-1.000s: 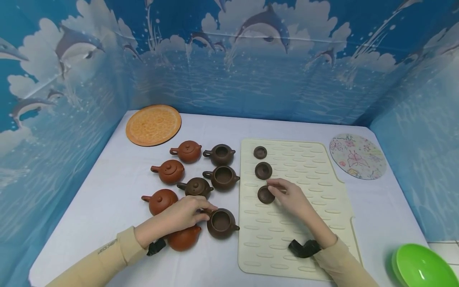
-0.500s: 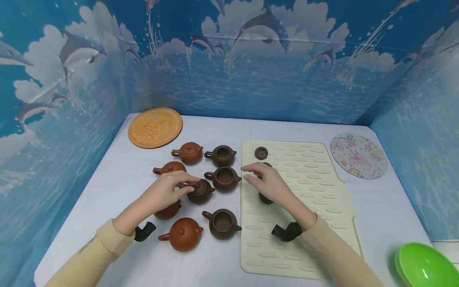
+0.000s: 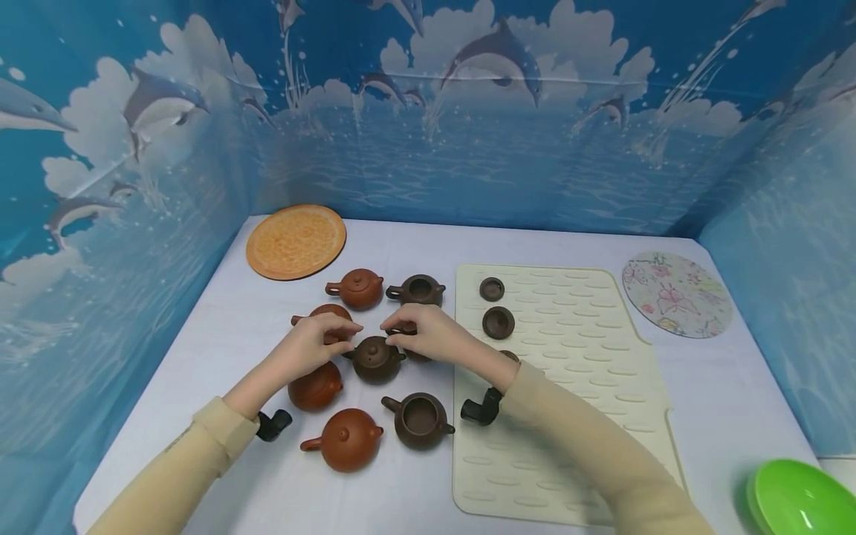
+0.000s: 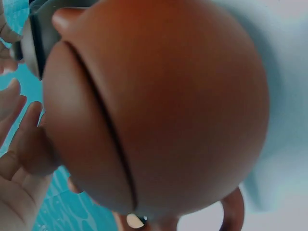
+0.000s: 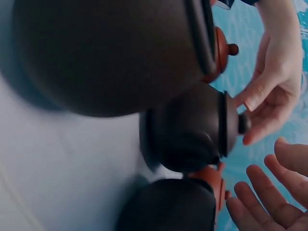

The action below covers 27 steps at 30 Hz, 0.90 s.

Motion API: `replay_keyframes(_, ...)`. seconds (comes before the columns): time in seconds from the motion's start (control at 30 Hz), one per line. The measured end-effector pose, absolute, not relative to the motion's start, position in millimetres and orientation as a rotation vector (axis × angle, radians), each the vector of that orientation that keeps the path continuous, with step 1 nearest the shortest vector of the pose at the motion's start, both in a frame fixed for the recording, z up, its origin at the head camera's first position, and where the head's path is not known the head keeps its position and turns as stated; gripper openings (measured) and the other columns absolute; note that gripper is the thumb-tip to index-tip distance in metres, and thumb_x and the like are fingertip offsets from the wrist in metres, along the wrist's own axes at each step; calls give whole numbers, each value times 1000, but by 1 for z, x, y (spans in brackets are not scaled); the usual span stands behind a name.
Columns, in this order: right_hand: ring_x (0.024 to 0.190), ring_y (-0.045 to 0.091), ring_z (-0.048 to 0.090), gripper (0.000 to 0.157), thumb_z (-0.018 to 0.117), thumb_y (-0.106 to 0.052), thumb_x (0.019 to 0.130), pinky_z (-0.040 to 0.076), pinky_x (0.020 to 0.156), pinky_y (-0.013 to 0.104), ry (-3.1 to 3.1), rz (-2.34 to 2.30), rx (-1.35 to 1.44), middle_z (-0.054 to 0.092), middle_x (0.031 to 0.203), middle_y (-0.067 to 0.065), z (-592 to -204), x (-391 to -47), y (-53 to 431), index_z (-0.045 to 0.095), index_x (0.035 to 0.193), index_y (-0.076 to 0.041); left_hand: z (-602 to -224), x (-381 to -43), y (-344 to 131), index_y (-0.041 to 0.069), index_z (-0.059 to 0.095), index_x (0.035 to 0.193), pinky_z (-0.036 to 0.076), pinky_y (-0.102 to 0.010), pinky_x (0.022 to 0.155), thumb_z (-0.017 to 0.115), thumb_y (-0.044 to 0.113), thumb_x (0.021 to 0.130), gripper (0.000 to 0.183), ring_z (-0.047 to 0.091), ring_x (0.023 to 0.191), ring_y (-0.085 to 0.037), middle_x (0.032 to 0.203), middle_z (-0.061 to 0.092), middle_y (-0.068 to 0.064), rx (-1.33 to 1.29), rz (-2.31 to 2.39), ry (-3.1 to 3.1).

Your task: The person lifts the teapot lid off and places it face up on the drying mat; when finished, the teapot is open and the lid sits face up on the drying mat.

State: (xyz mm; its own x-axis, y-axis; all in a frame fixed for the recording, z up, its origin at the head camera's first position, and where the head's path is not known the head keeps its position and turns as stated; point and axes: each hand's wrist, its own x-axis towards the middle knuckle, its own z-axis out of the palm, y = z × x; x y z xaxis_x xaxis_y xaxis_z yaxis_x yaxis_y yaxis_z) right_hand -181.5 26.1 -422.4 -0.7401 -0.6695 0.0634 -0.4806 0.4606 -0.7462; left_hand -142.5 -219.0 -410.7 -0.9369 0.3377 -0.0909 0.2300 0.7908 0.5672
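A dark brown lidded teapot (image 3: 376, 361) stands between the two hands in the head view. My left hand (image 3: 309, 348) is at its handle side, thumb and fingers apart; in the right wrist view that hand (image 5: 276, 91) is beside the lid knob, and I cannot tell if it touches. My right hand (image 3: 431, 334) is on the spout side, loosely bent fingers holding nothing, and it partly hides a lidless dark teapot. A large reddish-brown teapot (image 4: 163, 106) fills the left wrist view. Another lidless dark teapot (image 3: 420, 420) stands nearer the front.
Several reddish-brown teapots (image 3: 348, 440) stand at left. On the cream mat (image 3: 568, 416) lie dark lids (image 3: 498, 322), one partly behind the right wrist. An orange round mat (image 3: 296, 242) lies back left, a patterned disc (image 3: 678, 295) right, a green bowl (image 3: 799, 494) front right.
My left hand has left the front lidless teapot's handle and moved back to the lidded dark teapot. My right hand has moved left from the lids on the mat to the same teapot.
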Motion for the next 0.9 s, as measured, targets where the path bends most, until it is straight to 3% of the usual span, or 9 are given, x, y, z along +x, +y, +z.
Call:
replay_keyframes(0.23,102,19,66,20,71,-19,92,56,87,39,2438,-1073,-1111,72,109,2,-426,-180,9,75,110,-13,-423,-147,-217,10,70,120,57,-42,91,75,11,87,33,68,108,-24,115,71,-7,491,820,2748)
replay_keyframes(0.6,104,15,65,16,74,-17,89,55,87,30,2474,-1010,-1211,71,108,2,-427,-176,0,76,104,-11,-426,-151,-218,7,72,115,59,-38,84,73,-1,85,31,71,98,-22,107,73,-8,428,850,2709)
replay_keyframes(0.9,100,13,65,14,74,-16,88,54,83,25,2507,-1007,-1194,71,104,1,-428,-175,1,77,101,-13,-431,-152,-217,5,73,111,59,-37,82,74,3,85,26,72,94,-21,102,75,-9,369,874,2700)
